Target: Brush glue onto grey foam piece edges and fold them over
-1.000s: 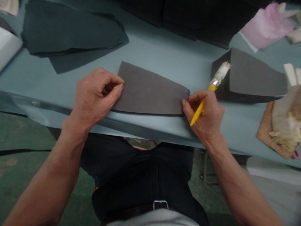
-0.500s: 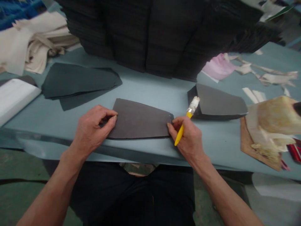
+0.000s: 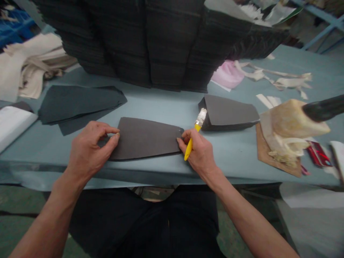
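A tapered dark grey sheet (image 3: pixel 147 138), with a dark edge showing below it, lies flat near the table's front edge. Thumb and forefinger of my left hand (image 3: pixel 90 148) pinch its wide left end. At the narrow right end, the fingertips of my right hand (image 3: pixel 200 148) grip the corner. That same hand also holds a glue brush (image 3: pixel 189 146) with a yellow handle, its white-coated bristles pointing up and away. Just beyond the brush sits a pile of similar grey pieces (image 3: pixel 231 111). Darker green-black pieces (image 3: pixel 80 104) lie fanned out behind my left hand.
Tall stacks of black pieces (image 3: pixel 129 43) stand along the back. At right, a yellowish block-shaped container (image 3: pixel 292 116) with a dark handle rests by a brown board (image 3: pixel 264 152) and a red object (image 3: pixel 318 154). Beige cloth (image 3: pixel 34 64), pink scrap (image 3: pixel 228 74) and a white slab (image 3: pixel 16 123) lie around.
The view has shifted, so everything on the table appears farther left and more shows at the right. Both hands keep their hold on the sheet, and the brush stays in my right hand.
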Action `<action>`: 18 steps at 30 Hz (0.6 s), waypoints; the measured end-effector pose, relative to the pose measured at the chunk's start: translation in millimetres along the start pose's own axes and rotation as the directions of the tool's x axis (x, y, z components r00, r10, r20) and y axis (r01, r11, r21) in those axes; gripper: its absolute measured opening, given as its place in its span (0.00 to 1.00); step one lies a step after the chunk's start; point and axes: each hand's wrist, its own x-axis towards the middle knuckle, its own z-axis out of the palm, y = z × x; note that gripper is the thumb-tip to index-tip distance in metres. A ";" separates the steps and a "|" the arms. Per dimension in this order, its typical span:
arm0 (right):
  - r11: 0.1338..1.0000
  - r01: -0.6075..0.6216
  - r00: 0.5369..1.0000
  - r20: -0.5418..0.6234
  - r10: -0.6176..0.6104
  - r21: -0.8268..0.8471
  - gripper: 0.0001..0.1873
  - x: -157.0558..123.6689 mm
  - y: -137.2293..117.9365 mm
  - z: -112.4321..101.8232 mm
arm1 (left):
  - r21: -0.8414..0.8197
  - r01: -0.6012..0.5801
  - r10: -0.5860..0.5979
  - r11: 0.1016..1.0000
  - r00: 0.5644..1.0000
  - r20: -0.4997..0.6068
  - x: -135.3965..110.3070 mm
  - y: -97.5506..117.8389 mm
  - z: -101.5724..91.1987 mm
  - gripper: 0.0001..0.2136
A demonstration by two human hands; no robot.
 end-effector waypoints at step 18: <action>0.994 0.038 0.998 -0.049 -0.043 -0.099 0.03 0.3 -3.6 -0.1 | 0.071 -0.325 0.293 0.943 0.912 0.288 17.4 33.0 29.1 0.21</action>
